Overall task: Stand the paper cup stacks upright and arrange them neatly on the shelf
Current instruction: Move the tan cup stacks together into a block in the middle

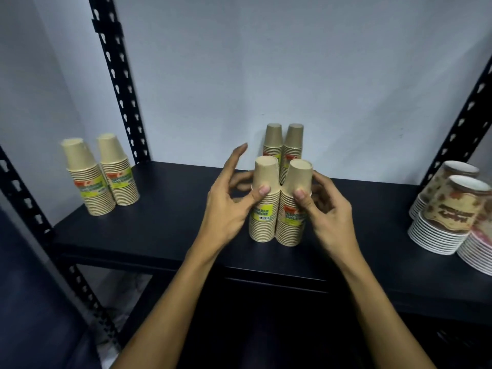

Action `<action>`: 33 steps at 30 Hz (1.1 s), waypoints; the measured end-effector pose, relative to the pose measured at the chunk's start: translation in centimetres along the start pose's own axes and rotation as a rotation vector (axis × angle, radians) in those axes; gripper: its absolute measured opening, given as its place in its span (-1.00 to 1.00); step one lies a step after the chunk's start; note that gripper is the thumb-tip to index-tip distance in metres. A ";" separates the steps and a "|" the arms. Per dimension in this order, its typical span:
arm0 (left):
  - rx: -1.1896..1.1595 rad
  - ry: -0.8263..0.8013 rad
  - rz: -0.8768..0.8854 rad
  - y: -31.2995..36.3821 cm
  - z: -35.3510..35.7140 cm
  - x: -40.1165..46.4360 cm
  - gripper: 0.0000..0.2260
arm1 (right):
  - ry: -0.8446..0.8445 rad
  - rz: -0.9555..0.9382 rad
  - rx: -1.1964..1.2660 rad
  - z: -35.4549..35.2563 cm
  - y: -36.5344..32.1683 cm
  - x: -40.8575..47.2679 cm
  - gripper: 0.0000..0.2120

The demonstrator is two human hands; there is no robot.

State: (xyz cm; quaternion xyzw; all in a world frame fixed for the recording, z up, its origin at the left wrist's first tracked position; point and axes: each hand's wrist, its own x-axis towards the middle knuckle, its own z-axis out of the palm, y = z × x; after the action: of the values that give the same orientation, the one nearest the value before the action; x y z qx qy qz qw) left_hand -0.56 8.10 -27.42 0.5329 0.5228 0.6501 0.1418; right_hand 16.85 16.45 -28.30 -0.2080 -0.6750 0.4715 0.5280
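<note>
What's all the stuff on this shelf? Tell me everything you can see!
Middle cup stacks: four, tan with green labels, upright in a two-by-two block mid-shelf.
Left cup stacks: two, tan with green labels, upright side by side at the shelf's left end.
Patterned cup stacks: at least two, white and brown print, at the shelf's right end; more are cut off by the frame edge.
Shelf: one, dark board.
Shelf posts: black, slotted metal, at the shelf's left and right.
Wall: pale, behind the shelf.
Left hand: thumb on the front-left middle stack.
Right hand: thumb on the front-right middle stack.
</note>
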 end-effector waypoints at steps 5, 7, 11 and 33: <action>0.030 -0.116 -0.195 -2.9 -0.2 -2.0 -0.28 | -0.179 0.092 -0.100 -1.4 1.8 -1.6 -0.43; 0.035 -0.147 -0.203 -3.2 -0.3 -2.0 -0.36 | -0.274 0.143 -0.180 -1.9 2.3 -1.6 -0.42; 0.102 -0.173 -0.230 -3.6 -0.4 -2.3 -0.34 | -0.327 0.196 -0.295 -2.0 2.7 -1.5 -0.47; 0.449 -0.179 -0.232 -7.9 2.4 7.5 -0.30 | -0.358 0.115 -0.519 -2.7 6.6 7.3 -0.31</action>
State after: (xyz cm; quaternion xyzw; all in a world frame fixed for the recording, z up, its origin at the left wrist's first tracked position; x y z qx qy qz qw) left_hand -4.44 18.18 -30.19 0.5429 0.6968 0.4476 0.1394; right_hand 15.23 26.33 -30.20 -0.2872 -0.8421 0.3419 0.3025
